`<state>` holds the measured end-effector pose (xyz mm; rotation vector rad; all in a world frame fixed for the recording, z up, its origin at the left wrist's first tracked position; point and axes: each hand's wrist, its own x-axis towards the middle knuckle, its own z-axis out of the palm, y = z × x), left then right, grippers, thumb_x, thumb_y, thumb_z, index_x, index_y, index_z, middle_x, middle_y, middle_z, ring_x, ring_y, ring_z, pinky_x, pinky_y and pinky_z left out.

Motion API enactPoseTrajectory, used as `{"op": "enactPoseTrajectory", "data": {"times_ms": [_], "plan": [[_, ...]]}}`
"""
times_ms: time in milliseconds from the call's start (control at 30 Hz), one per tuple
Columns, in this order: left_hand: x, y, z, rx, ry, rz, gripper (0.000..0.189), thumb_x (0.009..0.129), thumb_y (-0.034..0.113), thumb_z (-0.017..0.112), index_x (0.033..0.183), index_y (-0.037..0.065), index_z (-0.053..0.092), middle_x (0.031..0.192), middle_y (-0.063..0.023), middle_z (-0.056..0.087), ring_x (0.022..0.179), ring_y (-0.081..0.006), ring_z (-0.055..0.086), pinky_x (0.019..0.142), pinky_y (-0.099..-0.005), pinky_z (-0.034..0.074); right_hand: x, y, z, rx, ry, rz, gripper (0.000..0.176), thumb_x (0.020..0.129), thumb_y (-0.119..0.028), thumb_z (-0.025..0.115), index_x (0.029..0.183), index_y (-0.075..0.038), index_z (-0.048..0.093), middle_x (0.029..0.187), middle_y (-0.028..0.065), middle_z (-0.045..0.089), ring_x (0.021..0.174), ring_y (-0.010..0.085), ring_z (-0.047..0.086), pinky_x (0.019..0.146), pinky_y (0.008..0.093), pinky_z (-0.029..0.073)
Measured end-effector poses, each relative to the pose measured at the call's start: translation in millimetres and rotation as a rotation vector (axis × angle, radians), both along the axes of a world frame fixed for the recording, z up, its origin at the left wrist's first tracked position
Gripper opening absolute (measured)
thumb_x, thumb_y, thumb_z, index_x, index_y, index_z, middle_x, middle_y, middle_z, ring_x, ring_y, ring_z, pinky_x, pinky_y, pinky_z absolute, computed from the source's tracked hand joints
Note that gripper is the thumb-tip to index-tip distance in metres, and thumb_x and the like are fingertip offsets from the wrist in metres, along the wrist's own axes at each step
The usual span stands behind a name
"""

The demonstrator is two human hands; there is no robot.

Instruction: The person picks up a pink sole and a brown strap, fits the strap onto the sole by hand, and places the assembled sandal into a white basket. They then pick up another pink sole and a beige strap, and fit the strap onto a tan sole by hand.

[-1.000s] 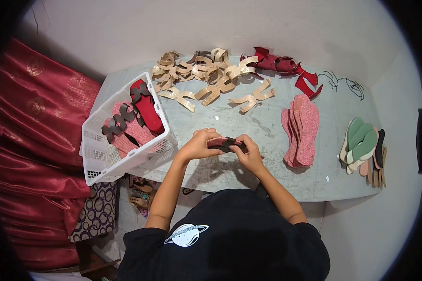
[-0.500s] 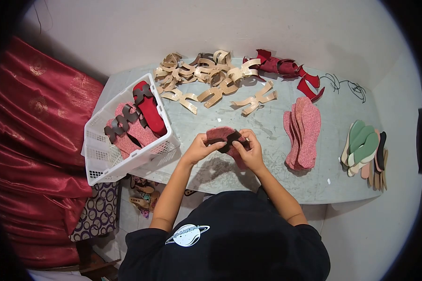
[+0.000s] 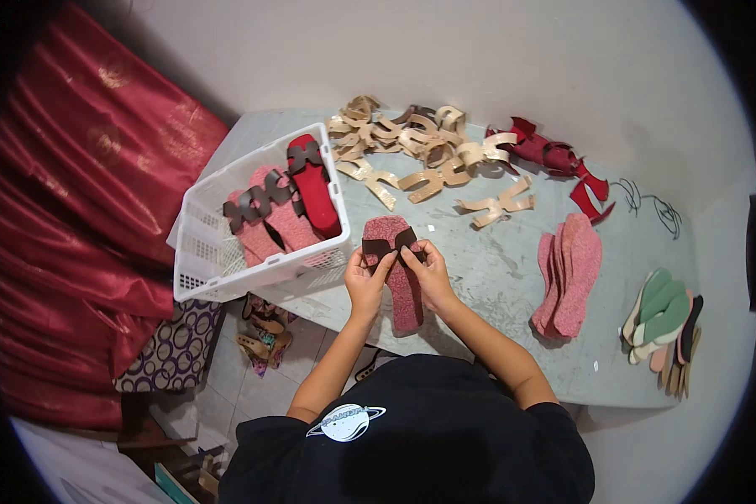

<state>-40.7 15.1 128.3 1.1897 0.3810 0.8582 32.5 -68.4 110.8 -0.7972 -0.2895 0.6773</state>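
Observation:
Between my two hands is a pink speckled sandal sole (image 3: 405, 298) with a dark brown H-shaped strap (image 3: 380, 246) across its front part. My left hand (image 3: 367, 281) is closed on the left side, its thumb pressing the strap. On the opposite edge, my right hand (image 3: 428, 273) grips the sole and strap, with its thumb near the strap's middle. The toe end points away from me and the heel end toward my body. The fingers under the sole are hidden.
A white plastic basket (image 3: 195, 290) at the left holds pink soles with brown straps and a red sandal (image 3: 315, 197). Gold straps (image 3: 433, 176) and red straps (image 3: 546, 151) lie along the back. Stacked pink soles (image 3: 578, 277) and green-topped insoles (image 3: 659, 311) lie to the right.
The sole was bent and tilted between my hands; now it lies flatter, its upper face and strap showing. The view has shifted, so the table appears farther right and lower.

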Motion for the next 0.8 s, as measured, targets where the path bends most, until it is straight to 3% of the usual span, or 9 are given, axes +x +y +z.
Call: {"op": "enactPoseTrajectory", "data": {"times_ms": [133, 200, 300, 333, 367, 433, 467, 600, 800], "plan": [[-15, 25, 5, 0.023, -0.004, 0.104, 0.027, 0.076, -0.003, 0.067, 0.1, -0.002, 0.053, 0.093, -0.0061, 0.061, 0.084, -0.0099, 0.058, 0.076, -0.022, 0.047, -5, 25, 7, -0.061, -0.068, 0.099, 0.01, 0.087, -0.01, 0.059, 0.094, -0.005, 0.053, 0.084, -0.0007, 0.055, 0.081, 0.0059, 0.053, 0.071, 0.0218, 0.044], [-24, 38, 12, 0.038, -0.015, 0.177, 0.027, 0.077, -0.002, 0.067, 0.1, -0.001, 0.053, 0.094, -0.0056, 0.061, 0.084, -0.0097, 0.057, 0.076, -0.0221, 0.047, -4, 41, 6, -0.149, -0.314, -0.009, 0.014, 0.09, -0.014, 0.054, 0.099, -0.003, 0.055, 0.089, 0.0019, 0.055, 0.088, 0.009, 0.052, 0.079, 0.0245, 0.042], [-41, 57, 31, 0.009, -0.089, 0.315, 0.027, 0.077, -0.001, 0.067, 0.101, 0.0, 0.053, 0.094, -0.0049, 0.061, 0.083, -0.0097, 0.057, 0.075, -0.022, 0.047, -3, 59, 10, -0.123, -0.433, -0.065, 0.021, 0.094, -0.02, 0.045, 0.102, -0.004, 0.055, 0.1, 0.0026, 0.055, 0.097, 0.0106, 0.051, 0.084, 0.0267, 0.04], [-48, 67, 28, 0.032, -0.095, 0.343, 0.027, 0.078, 0.0, 0.066, 0.101, 0.001, 0.053, 0.094, -0.0046, 0.061, 0.083, -0.0099, 0.058, 0.075, -0.0219, 0.046, -2, 64, 15, -0.167, -0.635, -0.112, 0.019, 0.092, -0.015, 0.047, 0.104, -0.002, 0.055, 0.108, 0.0089, 0.053, 0.102, 0.0176, 0.05, 0.088, 0.0304, 0.039], [-56, 74, 28, 0.036, -0.1, 0.362, 0.027, 0.078, 0.0, 0.066, 0.101, 0.001, 0.053, 0.094, -0.0046, 0.061, 0.083, -0.0099, 0.058, 0.075, -0.0219, 0.046, -1, 71, 18, -0.157, -0.64, -0.095, 0.019, 0.092, -0.015, 0.047, 0.104, -0.002, 0.055, 0.108, 0.0089, 0.053, 0.102, 0.0176, 0.05, 0.088, 0.0304, 0.039], [-70, 82, 31, 0.047, -0.097, 0.442, 0.027, 0.078, 0.0, 0.066, 0.102, 0.001, 0.053, 0.094, -0.005, 0.061, 0.083, -0.0102, 0.058, 0.075, -0.0219, 0.046, -3, 78, 38, -0.212, -1.193, -0.145, 0.023, 0.086, -0.011, 0.052, 0.106, 0.0, 0.054, 0.109, 0.0148, 0.051, 0.105, 0.0275, 0.05, 0.091, 0.0351, 0.037], [-77, 87, 32, 0.04, -0.088, 0.473, 0.027, 0.078, -0.001, 0.066, 0.102, 0.0, 0.053, 0.095, -0.0057, 0.061, 0.084, -0.0107, 0.058, 0.075, -0.0221, 0.046, -2, 88, 31, -0.243, -1.387, -0.134, 0.032, 0.081, -0.008, 0.053, 0.112, -0.001, 0.051, 0.115, 0.0162, 0.05, 0.111, 0.0332, 0.045, 0.096, 0.0435, 0.032], [-98, 104, 33, 0.052, -0.107, 0.588, 0.027, 0.078, -0.001, 0.065, 0.102, -0.001, 0.053, 0.097, -0.0069, 0.061, 0.085, -0.0116, 0.058, 0.075, -0.0229, 0.046, -19, 114, 23, -0.3, -1.787, -0.1, 0.042, 0.079, -0.007, 0.053, 0.12, -0.003, 0.046, 0.117, 0.0127, 0.05, 0.115, 0.0283, 0.043, 0.099, 0.0496, 0.025], [-118, 116, 41, 0.05, -0.128, 0.619, 0.025, 0.079, 0.0, 0.065, 0.101, -0.001, 0.053, 0.097, -0.0076, 0.062, 0.086, -0.0115, 0.058, 0.078, -0.0238, 0.046, -29, 127, 6, -0.431, -1.832, -0.154, 0.034, 0.08, -0.013, 0.056, 0.113, -0.009, 0.051, 0.1, 0.0049, 0.053, 0.099, 0.0197, 0.049, 0.093, 0.0425, 0.024]]}}
